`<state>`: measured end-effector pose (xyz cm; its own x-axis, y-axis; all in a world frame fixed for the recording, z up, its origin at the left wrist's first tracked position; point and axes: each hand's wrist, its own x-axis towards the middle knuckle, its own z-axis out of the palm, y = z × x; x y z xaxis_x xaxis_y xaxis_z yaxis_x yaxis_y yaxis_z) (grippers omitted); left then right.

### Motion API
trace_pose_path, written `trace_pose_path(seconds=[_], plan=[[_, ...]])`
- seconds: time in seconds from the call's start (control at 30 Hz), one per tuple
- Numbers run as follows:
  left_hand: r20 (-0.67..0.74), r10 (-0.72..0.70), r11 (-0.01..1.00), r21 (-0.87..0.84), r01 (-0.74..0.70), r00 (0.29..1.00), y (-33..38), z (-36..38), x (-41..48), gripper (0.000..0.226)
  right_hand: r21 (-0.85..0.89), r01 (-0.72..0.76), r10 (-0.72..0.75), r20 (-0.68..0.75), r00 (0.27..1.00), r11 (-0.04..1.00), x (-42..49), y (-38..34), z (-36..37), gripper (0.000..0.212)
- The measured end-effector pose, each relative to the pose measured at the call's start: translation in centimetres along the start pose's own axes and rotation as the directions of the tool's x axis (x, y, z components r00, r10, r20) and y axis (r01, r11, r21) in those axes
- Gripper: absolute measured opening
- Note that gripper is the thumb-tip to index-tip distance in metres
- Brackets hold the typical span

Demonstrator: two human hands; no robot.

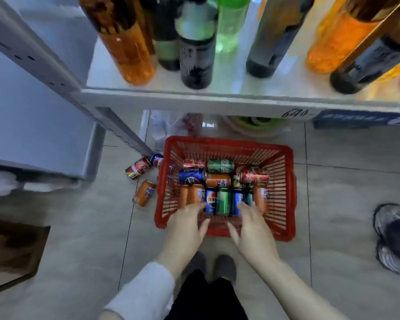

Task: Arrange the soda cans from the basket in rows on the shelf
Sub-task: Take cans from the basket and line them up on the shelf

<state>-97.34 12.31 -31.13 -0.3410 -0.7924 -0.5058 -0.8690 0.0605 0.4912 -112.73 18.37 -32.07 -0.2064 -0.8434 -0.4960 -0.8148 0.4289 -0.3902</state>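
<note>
Firstly, basket: a red slatted plastic basket [226, 142] stands on the grey tiled floor [344, 192], just before the front edge of the white metal shelf [217, 100].
Cans in basket: soda cans [218, 181] in red, blue, green and orange lie on their sides, filling the bottom; one row lies side by side against the near wall.
Left hand: the left hand [185, 229] is over the basket's near rim with fingers straight and loosely spread and thumb apart, holding nothing (blur hides whether the tips touch the orange cans).
Right hand: the right hand [252, 229] mirrors it at the near rim, fingers spread towards a blue can; contact cannot be told.
Loose cans: three loose cans [138, 168], red, blue and orange, lie on the floor beside the basket's left wall.
Shelf top: tall bottles [195, 54], orange, dark and green, stand along the shelf's front edge.
Sleeve: a white sleeve [143, 289] covers the left forearm.
Right edge: a grey trainer [393, 239] is on the floor, well apart from the basket.
</note>
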Motion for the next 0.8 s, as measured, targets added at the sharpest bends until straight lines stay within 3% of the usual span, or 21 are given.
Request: trace_pose_path(seconds=[0.13,0.27,0.4,0.47,0.53,0.7,0.8], plan=[[0.105,-0.197,0.975,-0.080,0.206,0.975,-7.5,8.1,7.2,0.036,0.156,-0.203,0.160,0.252,0.954,0.967,9.1,3.0,9.0,0.060],[0.164,-0.224,0.964,-0.108,0.243,0.961,-12.4,14.2,14.8,0.047,0.231,-0.284,0.175,0.402,0.899,0.931,17.5,4.8,15.2,0.059],[0.142,-0.160,0.977,-0.116,0.177,0.977,-13.9,17.2,19.7,0.051,0.314,-0.313,0.184,0.380,0.906,0.896,22.8,5.5,19.6,0.043],[0.123,-0.205,0.974,-0.073,0.215,0.971,-15.0,18.8,21.3,0.077,0.374,-0.322,0.182,0.364,0.913,0.870,24.2,5.6,21.2,0.038],[0.116,-0.261,0.964,-0.023,0.265,0.958,-17.1,21.1,22.9,0.096,0.384,-0.332,0.191,0.361,0.913,0.862,25.0,5.6,22.0,0.051],[0.142,-0.368,0.921,-0.076,0.381,0.919,-15.0,18.6,22.3,0.094,0.508,-0.420,0.261,0.356,0.897,0.752,25.6,5.7,22.8,0.055],[0.158,-0.330,0.922,-0.157,0.354,0.930,-15.3,18.3,21.8,0.089,0.534,-0.437,0.271,0.362,0.892,0.724,25.2,5.8,22.5,0.055]])
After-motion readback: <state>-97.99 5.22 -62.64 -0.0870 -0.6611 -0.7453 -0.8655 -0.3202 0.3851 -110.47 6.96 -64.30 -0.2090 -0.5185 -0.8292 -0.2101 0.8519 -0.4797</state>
